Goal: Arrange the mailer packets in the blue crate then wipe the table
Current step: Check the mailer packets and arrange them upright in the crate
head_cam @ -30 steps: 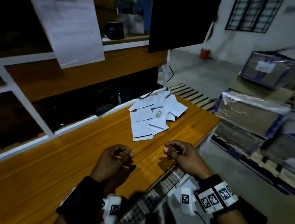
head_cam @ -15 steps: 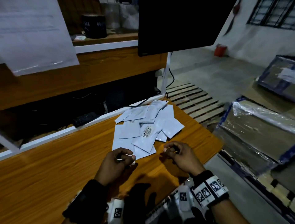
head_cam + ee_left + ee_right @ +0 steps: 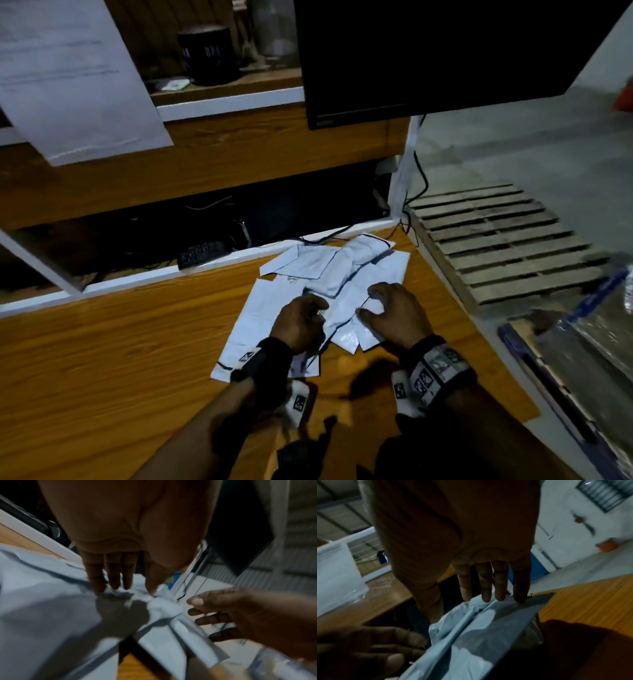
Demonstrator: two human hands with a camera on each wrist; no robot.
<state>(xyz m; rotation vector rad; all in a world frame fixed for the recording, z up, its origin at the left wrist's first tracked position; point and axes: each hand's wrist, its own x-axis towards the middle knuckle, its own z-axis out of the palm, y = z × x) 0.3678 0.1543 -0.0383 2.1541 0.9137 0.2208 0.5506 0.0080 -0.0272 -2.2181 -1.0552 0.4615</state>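
Note:
A loose pile of white mailer packets (image 3: 342, 270) lies overlapping on the orange wooden table (image 3: 137, 342), near its far right corner. Both hands are on the near part of the pile. My left hand (image 3: 317, 310) has its fingers (image 3: 111, 577) straight, tips pressing on the packets (image 3: 42, 601), thumb tip beside a crumpled fold. My right hand (image 3: 370, 303) sits just to the right, its straight fingers (image 3: 486, 585) touching the top of a packet (image 3: 479, 635) with the thumb stretched down beside it. Neither hand has a packet lifted.
A dark monitor (image 3: 445, 51) hangs over the table's back; a paper sheet (image 3: 68, 75) hangs at left. A power strip (image 3: 202, 253) and cables lie behind the white rail. Right of the table's edge are a wooden pallet (image 3: 496, 246) and a plastic-wrapped, blue-edged load (image 3: 582, 342).
Both hands moved forward from the near edge of the table onto the packet pile, and their curled fingers straightened. The head view came closer to the pile.

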